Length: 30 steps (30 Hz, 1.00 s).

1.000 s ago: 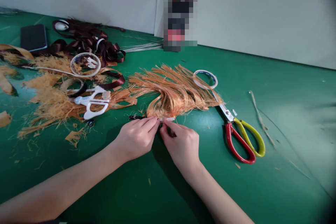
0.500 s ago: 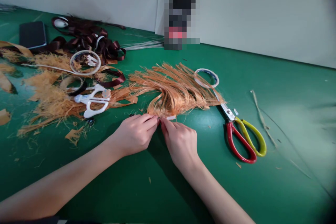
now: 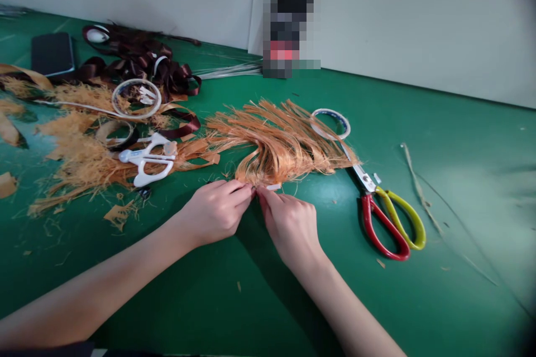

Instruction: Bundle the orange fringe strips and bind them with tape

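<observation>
A fan of thin orange ribbon strands [image 3: 288,148] lies on the green table, its strands gathered to a narrow end at the near side. My left hand [image 3: 220,209] is closed, thumb and fingers pinching that gathered end. Close against it, my right hand [image 3: 291,220] pinches the same end from the right. A small white strip [image 3: 274,187] sticks out just above the right fingers. Fingertips hide the exact spot that is gripped. Scissors with one red and one yellow handle [image 3: 385,223] lie to the right, blades reaching under the strands.
A tape roll [image 3: 345,131] touches the fan's right side. Leftward lie white-handled scissors [image 3: 144,170], another tape roll [image 3: 157,106], frayed orange scraps [image 3: 75,150], dark brown ribbon [image 3: 138,61] and a dark flat case [image 3: 52,54]. Thin wires [image 3: 234,71] rest by the pale wall.
My right hand has shifted very slightly to the right, still pinching. My left hand and the strands look almost the same.
</observation>
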Available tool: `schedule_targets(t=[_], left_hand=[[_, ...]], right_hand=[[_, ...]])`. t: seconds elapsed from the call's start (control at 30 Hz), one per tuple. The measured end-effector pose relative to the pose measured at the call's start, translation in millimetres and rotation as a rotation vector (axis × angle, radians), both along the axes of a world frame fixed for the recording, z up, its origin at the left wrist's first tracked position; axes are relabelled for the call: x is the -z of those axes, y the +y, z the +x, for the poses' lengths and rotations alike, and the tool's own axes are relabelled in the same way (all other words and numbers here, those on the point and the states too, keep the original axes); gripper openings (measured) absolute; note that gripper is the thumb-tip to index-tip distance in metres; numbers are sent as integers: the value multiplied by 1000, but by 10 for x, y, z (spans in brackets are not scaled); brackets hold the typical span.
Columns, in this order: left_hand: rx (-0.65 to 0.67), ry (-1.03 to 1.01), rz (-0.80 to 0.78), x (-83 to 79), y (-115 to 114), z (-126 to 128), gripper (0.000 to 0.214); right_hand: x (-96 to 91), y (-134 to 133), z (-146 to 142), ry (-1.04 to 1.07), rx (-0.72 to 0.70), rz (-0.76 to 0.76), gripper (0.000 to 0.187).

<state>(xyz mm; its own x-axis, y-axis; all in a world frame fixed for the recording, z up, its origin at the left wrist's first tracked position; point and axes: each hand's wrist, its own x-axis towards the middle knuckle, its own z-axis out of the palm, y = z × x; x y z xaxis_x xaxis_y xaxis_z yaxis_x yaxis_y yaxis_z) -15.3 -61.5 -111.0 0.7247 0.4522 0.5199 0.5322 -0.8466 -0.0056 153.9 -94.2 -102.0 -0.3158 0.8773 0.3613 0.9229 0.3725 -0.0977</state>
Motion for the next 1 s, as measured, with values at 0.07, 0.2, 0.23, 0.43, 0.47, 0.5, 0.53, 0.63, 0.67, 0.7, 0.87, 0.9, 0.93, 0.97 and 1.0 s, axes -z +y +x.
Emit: schedule_targets(t=[0.07, 0.2, 0.23, 0.43, 0.47, 0.5, 0.53, 0.63, 0.67, 0.7, 0.87, 0.9, 0.93, 0.97, 1.0], left_hand=[[4, 0, -7, 1, -1, 1, 21], [10, 10, -7, 0, -4, -3, 21], [8, 7, -3, -3, -3, -5, 21], [12, -12, 18, -19, 11, -10, 20], [15, -9, 17, -19, 12, -10, 20], [17, -7, 16, -20, 13, -9, 20], [18, -7, 14, -22, 14, -7, 20], [17, -21, 8, -34, 19, 0, 21], [15, -26, 2, -39, 21, 2, 22], [13, -33, -4, -44, 23, 4, 22], [25, -40, -25, -46, 26, -1, 20], [29, -31, -30, -41, 25, -3, 20], [31, -21, -35, -36, 24, -4, 20], [31, -13, -40, -32, 23, -5, 20], [31, -8, -44, -29, 22, -5, 20]], right_hand=[[-10, 6, -8, -6, 8, -6, 24], [-39, 17, -9, -13, -14, -23, 24], [-43, 17, -4, -7, -20, -31, 23], [-38, 19, 11, 29, 18, -48, 22], [-37, 22, 10, 24, 16, -37, 23], [-37, 26, 10, 15, 7, -28, 24], [-37, 29, 11, 5, -4, -24, 24], [-42, 35, 22, -9, -25, -43, 23], [-43, 34, 26, -7, -26, -52, 23], [-44, 32, 29, -3, -24, -57, 22], [-50, 17, 8, -28, -10, -19, 21], [-50, 15, -2, -44, -13, -11, 22], [-50, 14, -12, -60, -17, -5, 22], [-50, 14, -21, -74, -18, 1, 23], [-48, 15, -30, -86, -17, 6, 23]])
